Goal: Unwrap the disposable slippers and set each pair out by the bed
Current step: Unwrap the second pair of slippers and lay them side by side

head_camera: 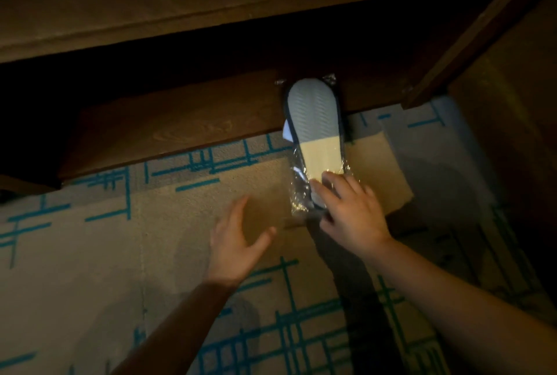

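While plastic-wrapped, slippers point(313, 121) in right hand point(352, 212).

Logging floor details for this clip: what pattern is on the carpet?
Beige carpet with teal crossing lines, grid-like; seen in the head view.

Dim light, and a wrapped pair of slippers point(313, 133) lay sole-up at centre frame, toe end over the dark wooden base point(180, 124), heel end on the patterned carpet point(90, 254). The clear plastic wrap point(297, 194) crinkled around the heel. The right hand point(349, 209) gripped that heel end, fingers on the plastic. The left hand point(238, 239) hovered spread just left of it, apart from the packet, above the carpet.
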`<state>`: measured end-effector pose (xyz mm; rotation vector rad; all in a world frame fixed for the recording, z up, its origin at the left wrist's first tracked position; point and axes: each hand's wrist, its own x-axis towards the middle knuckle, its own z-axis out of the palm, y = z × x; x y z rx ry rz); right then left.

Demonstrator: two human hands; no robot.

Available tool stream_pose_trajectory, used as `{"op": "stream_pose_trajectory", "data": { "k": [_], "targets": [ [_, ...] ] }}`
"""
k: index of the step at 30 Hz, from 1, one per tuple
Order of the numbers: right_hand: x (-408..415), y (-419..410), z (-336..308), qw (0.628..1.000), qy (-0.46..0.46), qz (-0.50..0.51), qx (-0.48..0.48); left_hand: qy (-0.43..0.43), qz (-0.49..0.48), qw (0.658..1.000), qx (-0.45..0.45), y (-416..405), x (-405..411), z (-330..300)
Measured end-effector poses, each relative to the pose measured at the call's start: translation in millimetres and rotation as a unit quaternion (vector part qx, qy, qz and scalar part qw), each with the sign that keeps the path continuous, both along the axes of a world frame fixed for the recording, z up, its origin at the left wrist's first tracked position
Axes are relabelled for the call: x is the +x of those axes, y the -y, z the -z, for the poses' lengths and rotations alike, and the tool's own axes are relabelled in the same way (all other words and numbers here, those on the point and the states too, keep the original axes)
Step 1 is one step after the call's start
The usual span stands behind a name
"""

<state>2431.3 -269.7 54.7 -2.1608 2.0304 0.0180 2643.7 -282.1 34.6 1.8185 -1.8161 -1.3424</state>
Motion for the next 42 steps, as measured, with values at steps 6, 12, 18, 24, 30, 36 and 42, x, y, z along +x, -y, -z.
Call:
{"op": "stream_pose_trajectory", "data": {
  "k": [6,12,18,24,30,36,42],
  "targets": [
    [14.6,-49.1,-1.4,0.997,0.038,-0.048,0.037,-0.215,-0.047,0.961,0.168,-18.2,-33.6,-25.6],
    [33.7,-77.8,-10.6,0.993,0.087,-0.070,0.038,-0.192,-0.119,0.955,0.193,-35.8,-23.6,-24.7],
    [40.2,-97.8,-25.0,0.980,0.192,-0.049,-0.014,-0.256,-0.171,0.903,0.300,-48.6,-5.2,-31.4],
    [55.7,-111.4,-33.6,0.973,0.226,-0.002,0.038,-0.329,-0.182,0.849,0.371,-52.0,12.4,-49.6],
    [68.9,-114.0,-44.2,0.959,0.269,-0.010,0.084,-0.292,-0.167,0.848,0.409,-63.6,24.1,-55.2],
    [82.9,-118.9,-51.3,0.958,0.267,-0.063,0.088,-0.206,-0.153,0.890,0.377,-68.1,23.3,-57.7],
    [80.0,-126.1,-52.4,0.967,0.246,-0.066,0.013,-0.265,-0.184,0.863,0.388,-64.5,32.5,-65.0]
  ]
}}
